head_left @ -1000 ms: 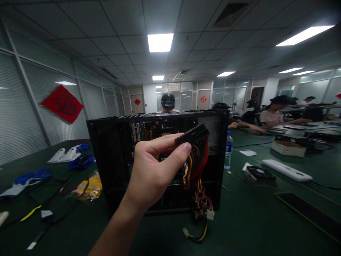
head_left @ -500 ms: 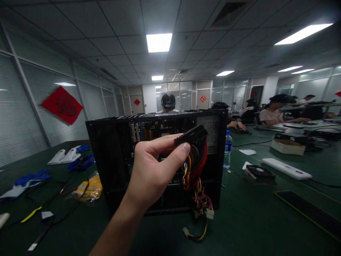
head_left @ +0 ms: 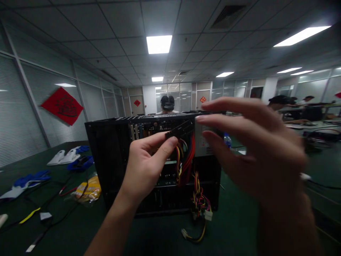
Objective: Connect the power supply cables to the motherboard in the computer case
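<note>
My left hand (head_left: 145, 167) pinches a black multi-pin power connector (head_left: 179, 130) between thumb and forefinger. Red, yellow and black wires (head_left: 186, 160) trail from it down into an open black computer case (head_left: 112, 149) standing upright on the green table (head_left: 234, 220). My right hand (head_left: 255, 149) is raised close to the camera at the right, fingers spread and pointing left toward the connector, holding nothing. Its fingertips sit just right of the connector and do not touch it. More loose connectors (head_left: 198, 217) hang out of the case's bottom.
Blue and white gloves (head_left: 70, 156), a yellow packet (head_left: 89, 188) and loose cables (head_left: 34, 217) lie on the left of the table. A water bottle (head_left: 227, 140) stands behind the case. Other people sit at tables behind and to the right.
My right hand has come into view from the right, reaching toward the connector. My left hand and the connector have shifted slightly left and up.
</note>
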Tool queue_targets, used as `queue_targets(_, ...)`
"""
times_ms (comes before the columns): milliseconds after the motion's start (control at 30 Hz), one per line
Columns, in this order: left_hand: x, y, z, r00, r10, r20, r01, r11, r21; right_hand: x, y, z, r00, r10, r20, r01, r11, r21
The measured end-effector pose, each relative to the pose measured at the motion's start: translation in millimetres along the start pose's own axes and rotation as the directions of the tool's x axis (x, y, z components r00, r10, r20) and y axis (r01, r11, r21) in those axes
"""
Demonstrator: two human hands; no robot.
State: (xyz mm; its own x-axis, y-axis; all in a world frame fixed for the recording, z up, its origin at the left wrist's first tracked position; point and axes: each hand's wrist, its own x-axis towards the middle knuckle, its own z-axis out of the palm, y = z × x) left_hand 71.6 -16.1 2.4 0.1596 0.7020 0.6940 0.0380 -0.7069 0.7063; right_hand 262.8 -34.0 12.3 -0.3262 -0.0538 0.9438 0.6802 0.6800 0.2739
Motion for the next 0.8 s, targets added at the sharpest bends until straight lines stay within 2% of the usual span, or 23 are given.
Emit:
queue_targets(167, 11, -13, -10.0, 1.0, -0.018, 0.008, 0.017, 0.997, 0.07, -6, 23, 41, 0.996, -0.058, 0.064, 0.061, 0.998, -0.032)
queue_targets(233, 15, -20, -15.0, 0.999, -0.011, 0.036, 0.004, 0.979, 0.204, -9, 27, 50, 0.995, -0.077, 0.067, 0.08, 0.996, -0.037)
queue_targets(333, 19, -28, -22.1, 0.997, -0.005, 0.076, -0.028, 0.902, 0.431, -12, 26, 57, 0.989, -0.097, 0.11, 0.101, 0.994, -0.033)
queue_targets(433, 22, -32, -28.6, 0.995, -0.015, 0.1, -0.044, 0.825, 0.563, -13, 26, 62, 0.971, -0.059, 0.232, 0.076, 0.995, -0.066)
queue_targets(500, 25, -36, -32.8, 0.992, -0.066, 0.106, -0.019, 0.764, 0.645, -15, 27, 66, 0.933, 0.033, 0.358, 0.013, 0.992, -0.126)
queue_targets(567, 28, -42, -36.5, 0.987, -0.14, 0.08, 0.035, 0.673, 0.738, -17, 29, 71, 0.872, 0.148, 0.466, -0.063, 0.979, -0.193)
queue_targets(667, 32, -56, -39.1, 0.98, -0.196, 0.025, 0.094, 0.573, 0.814, -21, 31, 77, 0.781, 0.261, 0.567, -0.126, 0.955, -0.267)
queue_targets(800, 37, -72, -37.6, 0.978, -0.197, 0.065, 0.072, 0.614, 0.786, -24, 28, 85, 0.705, 0.315, 0.635, -0.135, 0.939, -0.316)
